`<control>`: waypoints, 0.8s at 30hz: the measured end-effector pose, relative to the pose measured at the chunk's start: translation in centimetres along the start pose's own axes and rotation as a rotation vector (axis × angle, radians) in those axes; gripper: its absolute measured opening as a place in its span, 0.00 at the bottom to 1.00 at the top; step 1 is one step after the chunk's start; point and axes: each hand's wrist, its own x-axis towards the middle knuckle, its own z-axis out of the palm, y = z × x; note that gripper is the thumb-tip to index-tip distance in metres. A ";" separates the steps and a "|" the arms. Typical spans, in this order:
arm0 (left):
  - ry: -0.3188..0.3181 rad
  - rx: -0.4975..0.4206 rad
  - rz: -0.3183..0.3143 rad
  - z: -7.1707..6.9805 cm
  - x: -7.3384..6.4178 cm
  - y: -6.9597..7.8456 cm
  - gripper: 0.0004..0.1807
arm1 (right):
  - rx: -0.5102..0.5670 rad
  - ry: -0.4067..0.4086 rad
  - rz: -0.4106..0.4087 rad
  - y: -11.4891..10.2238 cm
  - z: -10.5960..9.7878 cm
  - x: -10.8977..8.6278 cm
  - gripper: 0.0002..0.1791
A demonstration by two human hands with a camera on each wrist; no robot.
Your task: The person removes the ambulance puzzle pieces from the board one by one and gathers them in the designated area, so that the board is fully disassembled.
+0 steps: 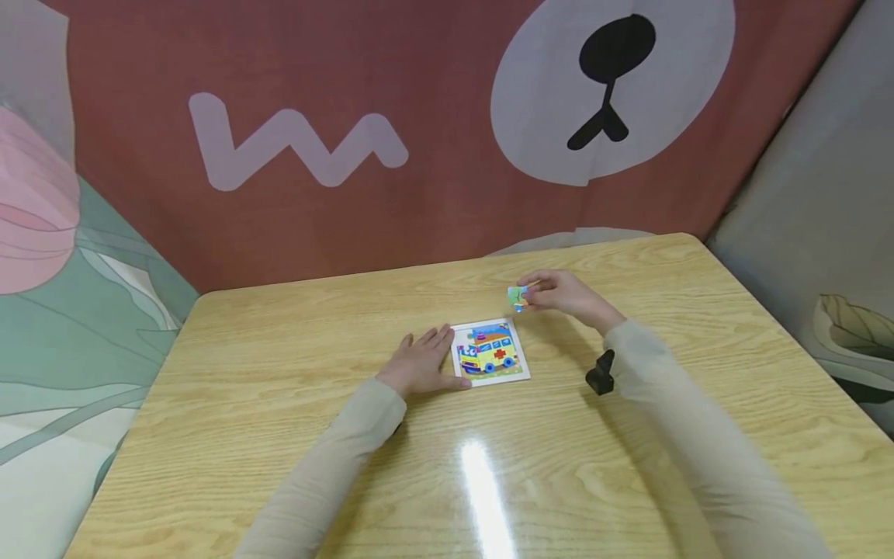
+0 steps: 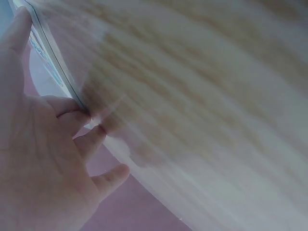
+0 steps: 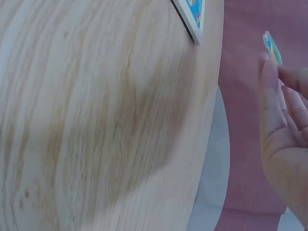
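Sleeves (image 1: 705, 442) led to my left grip (image 1: 419, 363), spread against the puzzle (image 1: 492, 351) on the tabletop (image 1: 279, 341), and my right grip (image 1: 564, 296), pinching 1 piece (image 1: 516, 297) raised beyond the puzzle's far right corner, apparently mid-placement and next needing careful alignment.

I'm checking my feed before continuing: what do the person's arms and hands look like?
The sleeves are long, plain and pale beige. The left hand and right hand are bare. A small black object shows beside the right cuff.
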 end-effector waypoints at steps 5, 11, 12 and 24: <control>-0.001 -0.008 -0.004 0.1 0.0 0.0 0.54 | -0.011 0.007 0.007 0.2 -0.7 -0.3 0.25; -0.003 -0.011 -0.003 0.0 -0.1 0.0 0.55 | -0.038 0.023 0.006 0.7 -1.5 -0.6 0.26; -0.004 -0.009 -0.003 0.0 -0.1 0.0 0.55 | -0.036 0.025 0.008 0.7 -1.7 -0.7 0.26; -0.004 -0.012 -0.002 -0.1 -0.2 0.1 0.54 | -0.082 0.041 0.041 1.1 -3.1 -1.4 0.27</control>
